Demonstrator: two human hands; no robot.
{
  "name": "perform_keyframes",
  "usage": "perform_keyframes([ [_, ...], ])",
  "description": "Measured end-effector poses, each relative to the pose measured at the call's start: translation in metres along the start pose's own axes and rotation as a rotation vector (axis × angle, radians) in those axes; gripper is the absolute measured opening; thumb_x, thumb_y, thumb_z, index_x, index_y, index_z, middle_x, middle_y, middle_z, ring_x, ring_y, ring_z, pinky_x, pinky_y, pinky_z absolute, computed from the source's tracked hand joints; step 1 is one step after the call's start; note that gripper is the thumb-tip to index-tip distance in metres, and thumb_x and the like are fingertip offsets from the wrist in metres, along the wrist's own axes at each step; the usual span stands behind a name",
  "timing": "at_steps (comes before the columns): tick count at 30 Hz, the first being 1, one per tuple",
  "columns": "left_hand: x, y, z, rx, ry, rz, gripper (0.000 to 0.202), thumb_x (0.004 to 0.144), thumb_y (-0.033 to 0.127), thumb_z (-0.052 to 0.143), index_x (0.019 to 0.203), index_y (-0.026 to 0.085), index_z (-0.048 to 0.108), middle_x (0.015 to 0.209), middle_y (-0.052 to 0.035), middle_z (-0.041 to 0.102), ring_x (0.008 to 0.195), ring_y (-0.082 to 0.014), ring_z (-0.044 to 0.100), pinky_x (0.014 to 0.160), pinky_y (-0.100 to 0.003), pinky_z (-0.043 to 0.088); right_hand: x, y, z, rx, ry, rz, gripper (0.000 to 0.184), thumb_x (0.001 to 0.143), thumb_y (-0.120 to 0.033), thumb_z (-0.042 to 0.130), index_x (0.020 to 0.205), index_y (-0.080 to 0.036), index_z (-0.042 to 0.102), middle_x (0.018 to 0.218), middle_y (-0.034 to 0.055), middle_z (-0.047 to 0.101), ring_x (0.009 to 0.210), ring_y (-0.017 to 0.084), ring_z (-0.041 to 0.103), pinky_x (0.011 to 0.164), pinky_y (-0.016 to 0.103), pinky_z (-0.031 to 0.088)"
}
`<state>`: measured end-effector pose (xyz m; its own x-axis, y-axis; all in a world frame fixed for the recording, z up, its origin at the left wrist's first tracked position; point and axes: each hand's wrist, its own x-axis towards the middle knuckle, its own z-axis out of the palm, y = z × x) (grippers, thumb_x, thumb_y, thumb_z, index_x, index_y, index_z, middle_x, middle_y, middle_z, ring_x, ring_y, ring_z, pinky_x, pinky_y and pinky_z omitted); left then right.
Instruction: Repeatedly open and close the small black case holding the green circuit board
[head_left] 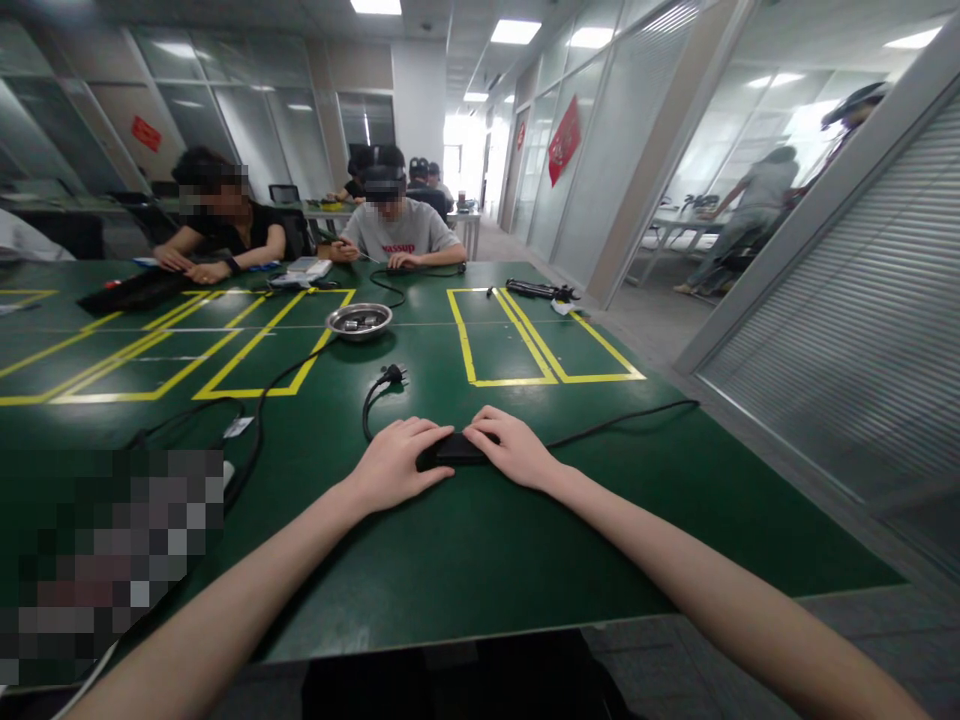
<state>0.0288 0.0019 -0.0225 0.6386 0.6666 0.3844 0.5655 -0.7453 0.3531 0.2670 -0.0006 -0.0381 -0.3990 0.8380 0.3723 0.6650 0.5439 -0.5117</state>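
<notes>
A small flat black box (456, 449), a power adapter by its look, lies on the green table (465, 540) in front of me. My left hand (396, 462) rests on its left end with the fingers curled over it. At the other end my right hand (512, 448) covers the box, fingers bent down on top. One black cable runs from the box to a plug (393, 376) lying just beyond it. A second cable (630, 418) trails off to the right.
Yellow tape boxes (517, 340) mark the table. A metal bowl (359, 320) with small parts sits mid-table. More black cables (255, 420) lie at left, a black tool (536, 290) far right. Two people sit at the far edge. The table's right edge borders an aisle.
</notes>
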Motion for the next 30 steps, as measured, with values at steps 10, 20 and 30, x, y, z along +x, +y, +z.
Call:
perform_keyframes([
  [10, 0.001, 0.004, 0.0, -0.117, -0.027, -0.051, 0.033, 0.096, 0.036, 0.064, 0.125, 0.022, 0.069, 0.118, -0.0095, 0.071, 0.107, -0.0264, 0.065, 0.097, -0.04, 0.053, -0.004, -0.004, -0.01, -0.009, -0.057, -0.177, 0.033, 0.098, -0.04, 0.065, 0.123, -0.019, 0.073, 0.104, 0.0095, 0.073, 0.099, 0.025, 0.064, 0.088, 0.04, 0.055],
  [20, 0.0, 0.002, -0.001, -0.083, -0.067, -0.006, 0.044, 0.097, 0.039, 0.063, 0.136, 0.02, 0.065, 0.117, -0.0117, 0.072, 0.106, -0.0275, 0.064, 0.097, -0.043, 0.052, -0.005, -0.007, -0.013, -0.08, -0.074, -0.215, 0.038, 0.095, -0.037, 0.07, 0.127, -0.017, 0.071, 0.107, 0.0111, 0.075, 0.103, 0.027, 0.063, 0.092, 0.041, 0.055],
  [30, 0.001, 0.003, -0.005, -0.163, -0.065, -0.035, 0.034, 0.089, 0.028, 0.073, 0.123, 0.021, 0.069, 0.111, -0.0074, 0.072, 0.097, -0.0232, 0.066, 0.088, -0.036, 0.054, -0.006, -0.006, -0.015, -0.012, -0.126, -0.135, 0.027, 0.1, -0.034, 0.061, 0.121, -0.019, 0.069, 0.113, 0.0108, 0.071, 0.105, 0.025, 0.064, 0.094, 0.041, 0.054],
])
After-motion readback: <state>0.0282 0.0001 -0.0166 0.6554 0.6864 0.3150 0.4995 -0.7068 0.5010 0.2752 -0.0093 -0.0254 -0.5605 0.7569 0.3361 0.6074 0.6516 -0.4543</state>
